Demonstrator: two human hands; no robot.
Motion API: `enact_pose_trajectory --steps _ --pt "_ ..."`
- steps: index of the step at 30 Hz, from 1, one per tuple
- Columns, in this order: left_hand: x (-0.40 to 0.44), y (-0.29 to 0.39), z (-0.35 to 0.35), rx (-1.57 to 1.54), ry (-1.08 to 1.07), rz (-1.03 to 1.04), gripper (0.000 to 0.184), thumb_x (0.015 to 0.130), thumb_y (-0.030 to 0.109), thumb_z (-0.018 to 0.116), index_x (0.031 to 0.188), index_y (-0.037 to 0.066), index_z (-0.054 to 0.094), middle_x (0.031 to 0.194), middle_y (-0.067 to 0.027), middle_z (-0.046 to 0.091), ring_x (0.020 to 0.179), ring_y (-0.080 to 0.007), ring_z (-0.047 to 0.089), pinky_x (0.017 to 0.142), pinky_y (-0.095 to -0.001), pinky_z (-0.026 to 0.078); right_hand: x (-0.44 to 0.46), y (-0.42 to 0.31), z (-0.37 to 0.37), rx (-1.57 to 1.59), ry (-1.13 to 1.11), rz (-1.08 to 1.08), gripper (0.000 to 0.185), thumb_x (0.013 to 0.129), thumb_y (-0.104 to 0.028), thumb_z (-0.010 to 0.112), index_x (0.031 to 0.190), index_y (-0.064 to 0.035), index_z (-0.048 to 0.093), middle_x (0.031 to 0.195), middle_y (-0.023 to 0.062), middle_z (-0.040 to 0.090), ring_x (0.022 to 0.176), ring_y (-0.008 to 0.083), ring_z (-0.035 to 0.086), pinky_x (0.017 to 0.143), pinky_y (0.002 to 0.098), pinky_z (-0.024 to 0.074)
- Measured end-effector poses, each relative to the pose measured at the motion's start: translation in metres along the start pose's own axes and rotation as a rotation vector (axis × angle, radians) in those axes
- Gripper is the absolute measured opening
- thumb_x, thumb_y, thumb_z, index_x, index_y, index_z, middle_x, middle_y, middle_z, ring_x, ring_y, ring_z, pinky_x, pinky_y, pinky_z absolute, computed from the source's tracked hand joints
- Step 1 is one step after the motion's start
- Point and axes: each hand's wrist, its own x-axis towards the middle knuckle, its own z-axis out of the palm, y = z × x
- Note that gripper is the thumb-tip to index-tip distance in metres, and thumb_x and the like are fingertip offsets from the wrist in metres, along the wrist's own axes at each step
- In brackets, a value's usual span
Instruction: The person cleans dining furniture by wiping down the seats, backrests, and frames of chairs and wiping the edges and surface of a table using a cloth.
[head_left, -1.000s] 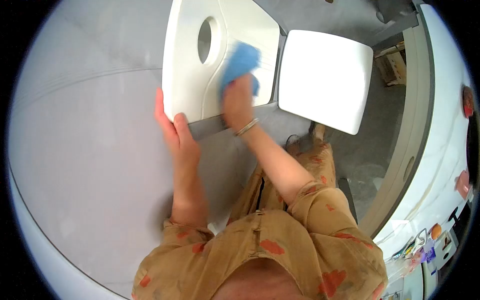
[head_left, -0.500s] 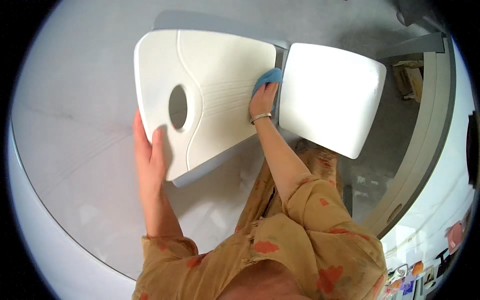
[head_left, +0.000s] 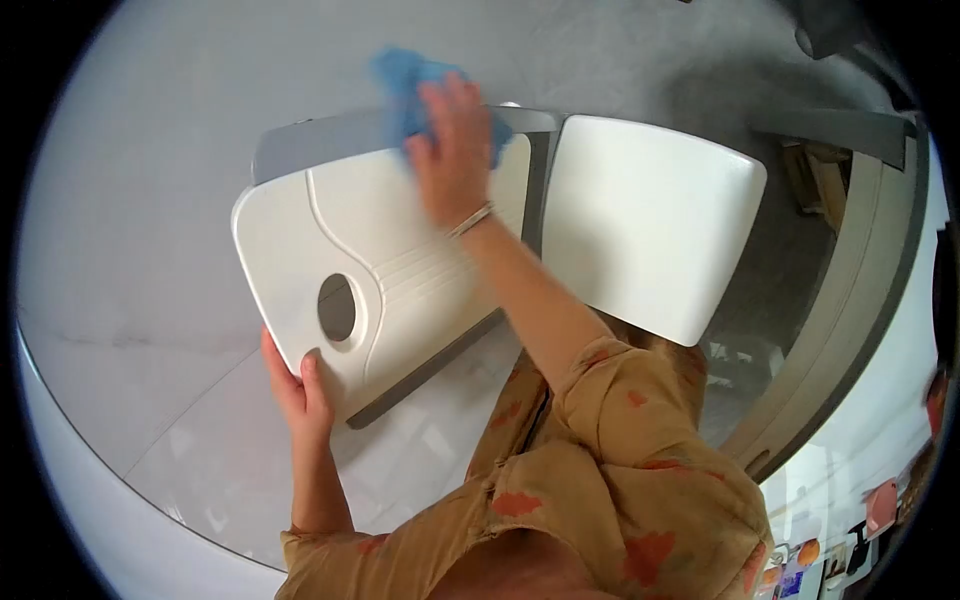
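Holds blue cloth (head_left: 404, 92) in right grip (head_left: 453, 160), above white backrest's (head_left: 395, 258) far long side; clasps its end in left grip (head_left: 303, 393), with long axis rightward from there.

A white, grooved panel (head_left: 395, 240), pierced by an oval hole (head_left: 337, 308) toward eight o'clock, is seen aslant, its twelve o'clock edge partly covered by a crumpled blue cloth (head_left: 406, 105).

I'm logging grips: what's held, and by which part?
Left hand grips the backrest by its edge near the hole; right hand holds a blue cloth, exact part unclear.
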Motion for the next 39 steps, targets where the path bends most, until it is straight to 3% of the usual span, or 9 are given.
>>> enact_pose_trajectory --steps 9,14,16,24,26,30,31,33,39 --pt "-0.002 0.003 -0.001 0.031 -0.013 0.007 0.051 0.093 0.015 0.043 0.138 -0.003 0.027 0.133 -0.0152 0.041 0.122 -0.0224 0.041 0.103 -0.0343 0.029 -0.010 0.218 -0.019 -0.049 0.049 0.474 0.033 0.093 -0.015 0.036 0.118 0.0038 0.046 0.121 0.0266 0.047 0.114 0.0414 0.042 0.098 0.0434 0.0325" --pt "-0.001 0.013 0.000 0.095 -0.002 -0.027 0.051 0.092 0.018 0.046 0.136 -0.005 0.031 0.133 -0.0157 0.039 0.123 -0.0246 0.038 0.103 -0.0361 0.028 -0.015 0.188 -0.012 0.154 0.184 0.563 0.033 0.094 -0.011 0.033 0.117 0.0091 0.044 0.123 0.0259 0.046 0.115 0.0413 0.041 0.098 0.0431 0.0314" --pt "-0.003 0.010 0.008 0.082 -0.014 -0.002 0.051 0.092 0.018 0.046 0.135 -0.005 0.032 0.132 -0.0157 0.040 0.122 -0.0241 0.039 0.103 -0.0357 0.028 -0.027 0.188 -0.011 0.032 0.159 0.333 0.032 0.093 -0.010 0.035 0.117 0.0081 0.045 0.124 0.0266 0.047 0.114 0.0412 0.043 0.097 0.0436 0.0332" --pt "0.008 0.015 0.023 -0.192 -0.006 0.085 0.050 0.093 0.015 0.047 0.137 -0.004 0.032 0.133 -0.0141 0.043 0.123 -0.0219 0.040 0.104 -0.0332 0.028 -0.049 0.089 -0.071 0.199 0.061 0.292 0.015 0.091 -0.009 0.044 0.086 0.0015 0.053 0.070 0.0110 0.058 0.064 0.0242 0.053 0.059 0.0341 0.0412" --pt "0.004 0.012 0.026 -0.262 -0.017 0.084 0.050 0.093 0.015 0.048 0.137 -0.003 0.032 0.133 -0.0139 0.043 0.124 -0.0217 0.040 0.104 -0.0327 0.028 -0.076 0.083 -0.081 0.103 -0.062 0.180 0.022 0.095 -0.017 0.045 0.082 -0.0012 0.052 0.072 0.0028 0.052 0.068 0.0135 0.046 0.062 0.0326 0.0410" --pt "0.011 0.005 0.034 -0.331 -0.043 0.163 0.049 0.093 0.013 0.049 0.138 0.001 0.035 0.136 -0.0147 0.044 0.123 -0.0204 0.043 0.104 -0.0325 0.030 -0.174 0.057 -0.103 0.574 -0.120 0.642 0.033 0.097 -0.031 0.039 0.088 -0.0021 0.053 0.074 0.0000 0.047 0.069 0.0124 0.041 0.065 0.0272 0.0377" --pt "0.003 0.001 0.028 -0.291 0.007 0.230 0.048 0.093 0.012 0.048 0.138 0.003 0.037 0.136 -0.0143 0.044 0.123 -0.0199 0.043 0.103 -0.0327 0.031 -0.188 0.020 -0.124 0.592 -0.234 0.772 0.053 0.095 -0.050 0.037 0.117 -0.0049 0.054 0.100 0.0025 0.059 0.079 0.0133 0.052 0.074 0.0296 0.0444" --pt "0.010 0.004 0.019 -0.310 0.052 0.290 0.047 0.093 0.013 0.049 0.138 0.004 0.038 0.133 -0.0142 0.047 0.120 -0.0190 0.045 0.102 -0.0319 0.033 -0.218 0.019 -0.139 0.557 -0.387 0.954 0.067 0.090 -0.063 0.036 0.121 -0.0062 0.052 0.105 0.0052 0.060 0.094 0.0139 0.057 0.079 0.0324 0.0485" --pt "0.010 0.020 0.035 -0.201 0.117 0.426 0.044 0.093 0.016 0.053 0.134 0.004 0.043 0.128 -0.0145 0.052 0.115 -0.0200 0.051 0.098 -0.0305 0.038 -0.324 0.024 -0.206 0.801 -0.244 1.035 0.071 0.092 -0.065 0.022 0.127 -0.0085 0.047 0.108 0.0068 0.060 0.094 0.0158 0.060 0.076 0.0302 0.0503"
